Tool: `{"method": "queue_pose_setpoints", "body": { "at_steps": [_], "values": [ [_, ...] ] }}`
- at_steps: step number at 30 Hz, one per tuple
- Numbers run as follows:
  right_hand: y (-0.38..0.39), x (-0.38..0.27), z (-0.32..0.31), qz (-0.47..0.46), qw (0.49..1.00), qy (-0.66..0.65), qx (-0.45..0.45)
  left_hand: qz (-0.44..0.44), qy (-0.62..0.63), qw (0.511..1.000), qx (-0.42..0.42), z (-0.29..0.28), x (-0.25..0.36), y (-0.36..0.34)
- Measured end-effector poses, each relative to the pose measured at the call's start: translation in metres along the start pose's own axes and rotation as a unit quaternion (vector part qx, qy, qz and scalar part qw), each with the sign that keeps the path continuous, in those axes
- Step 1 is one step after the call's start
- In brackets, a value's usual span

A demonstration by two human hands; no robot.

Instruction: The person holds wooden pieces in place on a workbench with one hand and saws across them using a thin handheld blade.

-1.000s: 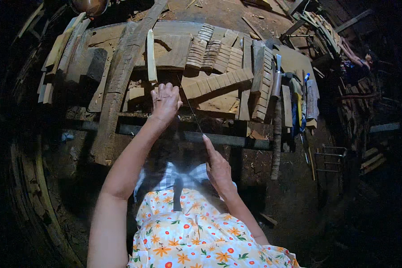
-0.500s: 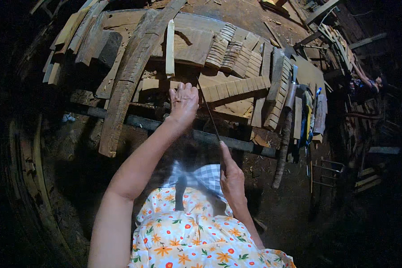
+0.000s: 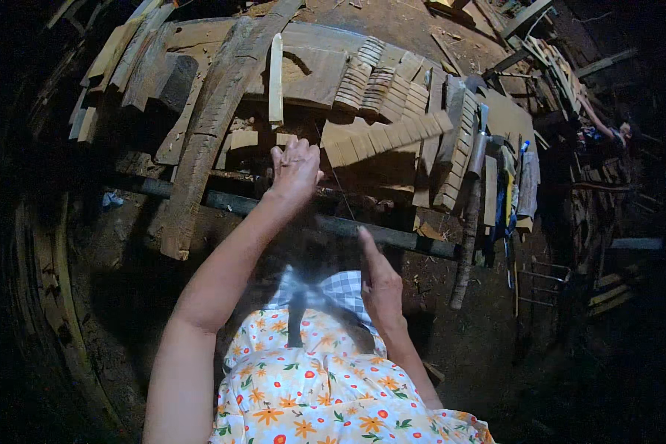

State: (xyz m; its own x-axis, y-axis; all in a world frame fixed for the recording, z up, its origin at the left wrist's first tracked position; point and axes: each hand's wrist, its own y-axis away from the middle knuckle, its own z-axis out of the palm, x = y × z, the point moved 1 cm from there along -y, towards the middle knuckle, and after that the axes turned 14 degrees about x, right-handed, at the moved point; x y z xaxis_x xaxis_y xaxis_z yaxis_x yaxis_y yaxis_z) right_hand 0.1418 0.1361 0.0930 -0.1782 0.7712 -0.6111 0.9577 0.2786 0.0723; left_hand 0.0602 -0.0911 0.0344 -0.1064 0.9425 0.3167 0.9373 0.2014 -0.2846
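My left hand [image 3: 296, 172] is closed, its curled fingers gripping a pale wooden strip [image 3: 286, 139] on the bench. In my right hand [image 3: 382, 286] is a long thin tool, apparently a hand saw [image 3: 345, 196], seen nearly edge-on as a dark line. Its handle is hidden in my fist, with the index finger stretched along it. The blade runs away from me, just right of my left hand, and its far end passes close to a slanting row of pale wooden blocks [image 3: 392, 140].
A long notched beam [image 3: 209, 140] lies across the bench on the left. Upright stands a pale stick [image 3: 276, 81]. More stacked blocks [image 3: 364, 74] lie behind. A dark rail [image 3: 333, 226] runs along the front. On the right is a hammer-like tool [image 3: 475, 177]; another person [image 3: 599, 126] is far right.
The view has shifted slightly. My right hand and the blade have moved a little forward, and the blade looks thinner. The slanting block row has tilted a little, its right end higher. My left hand keeps its grip.
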Motion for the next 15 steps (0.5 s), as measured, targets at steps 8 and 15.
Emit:
{"method": "queue_pose_setpoints", "body": {
  "at_steps": [8, 15],
  "values": [
    [-0.002, 0.016, 0.014, -0.035, 0.997, 0.023, 0.059, -0.003, -0.033, 0.999, 0.011, 0.001, 0.012, -0.005],
    [-0.002, 0.031, 0.031, -0.048, 0.997, 0.013, 0.055, 0.008, -0.043, 0.999, 0.02, 0.005, 0.018, -0.013]
  ]
}}
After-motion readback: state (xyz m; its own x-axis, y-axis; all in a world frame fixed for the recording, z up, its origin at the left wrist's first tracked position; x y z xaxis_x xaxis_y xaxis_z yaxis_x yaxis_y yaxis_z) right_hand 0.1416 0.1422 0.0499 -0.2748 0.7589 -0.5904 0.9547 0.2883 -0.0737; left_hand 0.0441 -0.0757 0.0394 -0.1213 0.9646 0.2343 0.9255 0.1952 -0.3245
